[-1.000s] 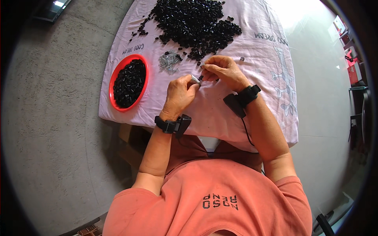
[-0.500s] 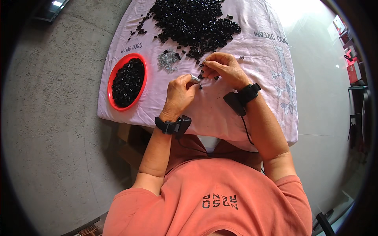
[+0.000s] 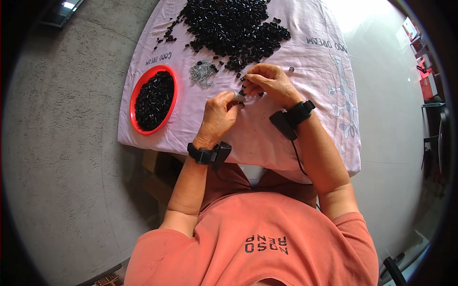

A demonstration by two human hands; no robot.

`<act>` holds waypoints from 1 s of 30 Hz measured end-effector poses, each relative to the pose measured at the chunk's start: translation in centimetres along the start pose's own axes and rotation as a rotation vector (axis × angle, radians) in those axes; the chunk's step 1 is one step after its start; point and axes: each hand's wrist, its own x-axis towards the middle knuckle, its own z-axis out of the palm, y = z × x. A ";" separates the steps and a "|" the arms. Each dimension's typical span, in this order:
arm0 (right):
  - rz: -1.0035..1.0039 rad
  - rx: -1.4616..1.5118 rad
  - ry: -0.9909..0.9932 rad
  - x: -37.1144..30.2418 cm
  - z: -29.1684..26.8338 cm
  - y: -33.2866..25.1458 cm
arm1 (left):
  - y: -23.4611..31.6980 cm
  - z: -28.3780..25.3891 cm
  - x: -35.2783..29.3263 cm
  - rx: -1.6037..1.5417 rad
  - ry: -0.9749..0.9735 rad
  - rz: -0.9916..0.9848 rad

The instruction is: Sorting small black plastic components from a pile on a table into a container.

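My left hand (image 3: pixel 220 114) is closed, thumb and index finger pressed together, with a pale grey wrap or cover at the fingertip. What it pinches is too small to make out. Just to its right, my right hand (image 3: pixel 273 82) is also closed in a pinch, its fingertips over a few loose black pieces. Whatever lies between those fingers is hidden. Beyond the hands spreads a large heap of small black plastic pieces (image 3: pixel 229 28). A little pile of thin, clear or silvery bits (image 3: pixel 202 74) lies to the left of my fingers.
A red bowl (image 3: pixel 174 97) filled with similar black pieces (image 3: pixel 155 101) stands at the left edge of the cloth-covered table (image 3: pixel 305 138). One stray black piece (image 3: pixel 291 69) lies right of my right hand. Black devices (image 3: pixel 210 153) are strapped to both wrists, with a cable hanging between them.
My left fingertips have moved slightly to the right and turned, now covering a loose black piece that showed below them. The right hand has barely moved.
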 end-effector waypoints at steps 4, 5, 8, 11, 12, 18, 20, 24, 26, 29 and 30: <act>0.017 -0.035 -0.017 0.0 -0.2 0.0 | -0.6 0.1 1.7 -0.266 0.103 -0.164; 0.029 -0.050 -0.023 0.0 -0.3 -0.1 | -0.9 0.1 2.5 -0.335 0.121 -0.154; 0.006 -0.081 0.034 0.2 -0.2 0.0 | -1.6 0.5 4.7 -0.556 0.156 -0.131; -0.077 -0.166 0.127 0.5 -0.5 0.8 | -1.3 1.4 6.1 -0.671 0.131 -0.152; -0.116 -0.235 0.171 0.6 -0.6 1.0 | -1.1 1.7 6.6 -0.721 0.119 -0.174; -0.114 -0.264 0.279 0.8 -0.5 0.7 | -1.5 2.7 7.9 -0.827 0.100 -0.156; -0.101 -0.257 0.309 0.7 -0.3 0.7 | -1.8 2.9 8.2 -0.873 0.075 -0.170; -0.102 -0.255 0.318 0.8 -0.4 0.8 | -2.4 3.4 8.6 -0.940 0.055 -0.175; -0.097 -0.259 0.310 0.8 -0.4 1.0 | -2.6 3.3 8.5 -0.939 0.044 -0.173; -0.091 -0.244 0.297 0.7 -0.4 0.7 | -3.1 3.4 8.6 -0.938 0.041 -0.169; -0.081 -0.239 0.293 0.7 -0.3 0.6 | -3.3 3.4 8.6 -0.939 0.042 -0.166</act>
